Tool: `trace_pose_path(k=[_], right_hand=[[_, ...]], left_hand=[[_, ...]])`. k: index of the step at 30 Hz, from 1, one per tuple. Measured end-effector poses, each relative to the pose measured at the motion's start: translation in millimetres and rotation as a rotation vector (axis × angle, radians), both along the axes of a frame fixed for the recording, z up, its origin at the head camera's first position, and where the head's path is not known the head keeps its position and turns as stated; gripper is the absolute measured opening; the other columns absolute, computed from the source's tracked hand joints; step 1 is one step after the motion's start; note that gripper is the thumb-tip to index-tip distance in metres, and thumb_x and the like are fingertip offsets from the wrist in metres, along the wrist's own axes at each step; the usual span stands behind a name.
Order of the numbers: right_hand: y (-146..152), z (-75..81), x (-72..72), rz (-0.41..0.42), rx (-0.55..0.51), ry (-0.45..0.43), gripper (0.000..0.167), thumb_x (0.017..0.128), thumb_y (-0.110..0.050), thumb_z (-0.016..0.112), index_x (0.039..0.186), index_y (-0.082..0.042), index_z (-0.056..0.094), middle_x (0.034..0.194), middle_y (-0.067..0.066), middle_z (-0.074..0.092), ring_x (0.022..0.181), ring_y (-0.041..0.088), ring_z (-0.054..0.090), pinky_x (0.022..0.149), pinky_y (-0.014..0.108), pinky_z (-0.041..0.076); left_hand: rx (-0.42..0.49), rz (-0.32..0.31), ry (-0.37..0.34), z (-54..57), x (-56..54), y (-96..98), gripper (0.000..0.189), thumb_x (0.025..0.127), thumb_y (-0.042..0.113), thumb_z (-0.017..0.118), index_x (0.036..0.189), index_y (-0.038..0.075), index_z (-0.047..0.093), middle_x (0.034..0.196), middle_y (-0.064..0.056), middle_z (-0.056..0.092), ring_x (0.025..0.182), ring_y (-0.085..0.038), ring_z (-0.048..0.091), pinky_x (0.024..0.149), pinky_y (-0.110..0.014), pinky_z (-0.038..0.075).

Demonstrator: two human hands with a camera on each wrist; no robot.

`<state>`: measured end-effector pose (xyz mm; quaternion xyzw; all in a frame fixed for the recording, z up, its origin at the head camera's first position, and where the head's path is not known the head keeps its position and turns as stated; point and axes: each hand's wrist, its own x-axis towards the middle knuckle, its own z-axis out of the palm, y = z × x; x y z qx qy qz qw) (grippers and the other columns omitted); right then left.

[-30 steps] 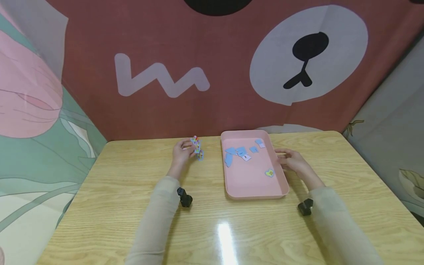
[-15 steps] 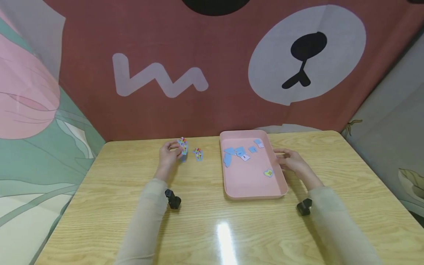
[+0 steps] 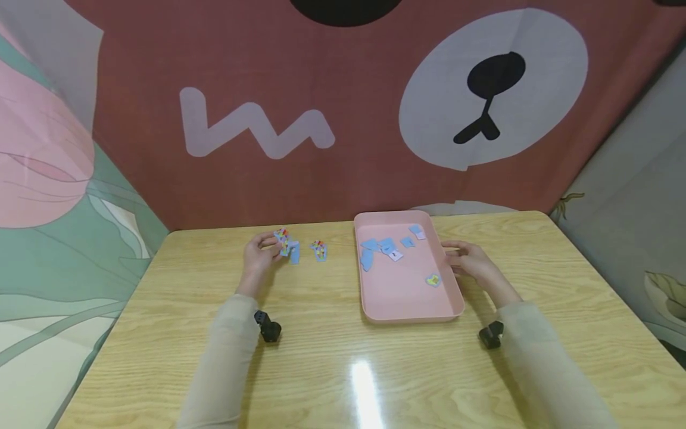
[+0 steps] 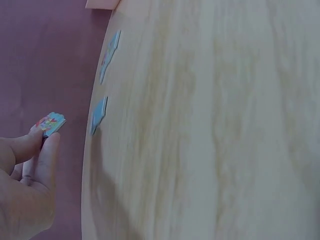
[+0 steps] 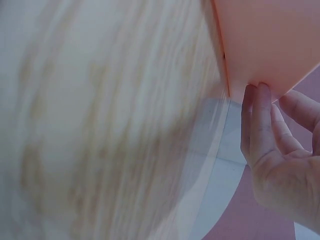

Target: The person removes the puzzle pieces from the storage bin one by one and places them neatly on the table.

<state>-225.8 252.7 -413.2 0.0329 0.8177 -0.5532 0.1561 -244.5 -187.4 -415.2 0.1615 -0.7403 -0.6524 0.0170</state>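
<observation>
My left hand [image 3: 259,256] pinches a small stack of colourful puzzle pieces [image 3: 282,241] between thumb and fingers above the table; the left wrist view shows the pinched pieces [image 4: 51,123] edge-on. How many are in the stack I cannot tell. Just right of this hand, a puzzle piece with its plain blue side up [image 3: 295,252] lies on the table. Beyond it lies a colourful puzzle piece [image 3: 319,250], picture up. My right hand [image 3: 471,263] rests its fairly straight fingertips [image 5: 262,95] against the right outer wall of a pink tray [image 3: 412,307].
Inside the tray are several blue-backed pieces [image 3: 367,259], some pale pieces with dark marks [image 3: 395,255] and one yellow-green piece [image 3: 433,280]. A red-brown printed cloth [image 3: 257,190] hangs behind the table's back edge. The wooden table [image 3: 332,357] extends towards me.
My left hand has moved left with its pieces, away from the colourful piece. The blue-backed piece now lies on the table where it passed. The right hand and tray have stayed in place.
</observation>
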Motion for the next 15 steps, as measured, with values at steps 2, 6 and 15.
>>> trace_pose_path(k=[2, 6, 15], right_hand=[[2, -0.8, -1.3, -0.003, -0.008, -0.004, 0.055, 0.095, -0.010, 0.053, 0.144, 0.005, 0.033, 0.121, 0.019, 0.057, 0.083, -0.005, 0.059, 0.076, 0.014, 0.053], [3, -2.5, -2.9, -0.026, -0.006, -0.020, 0.054, 0.093, -0.009, 0.054, 0.143, 0.003, 0.036, 0.113, 0.009, 0.060, 0.081, -0.006, 0.059, 0.074, 0.014, 0.054], [-3, 2.7, 0.9, -0.017, 0.024, -0.018, 0.054, 0.096, -0.007, 0.051, 0.145, 0.005, 0.031, 0.137, 0.033, 0.043, 0.082, -0.005, 0.057, 0.075, 0.013, 0.053]], left_hand=[[-0.006, 0.003, -0.005, -0.4, 0.7, -3.1, 0.046, 0.092, -0.001, 0.056, 0.137, 0.000, 0.045, 0.118, -0.012, 0.055, 0.071, 0.002, 0.056, 0.067, -0.010, 0.053], [-0.004, 0.016, -0.018, -1.6, 1.7, -8.4, 0.046, 0.093, -0.002, 0.055, 0.137, -0.001, 0.045, 0.118, -0.012, 0.056, 0.072, 0.002, 0.056, 0.067, -0.010, 0.053], [0.014, 0.044, -0.041, -5.8, 3.7, -16.8, 0.046, 0.092, -0.004, 0.055, 0.137, -0.003, 0.045, 0.111, -0.009, 0.056, 0.069, 0.004, 0.056, 0.064, -0.009, 0.052]])
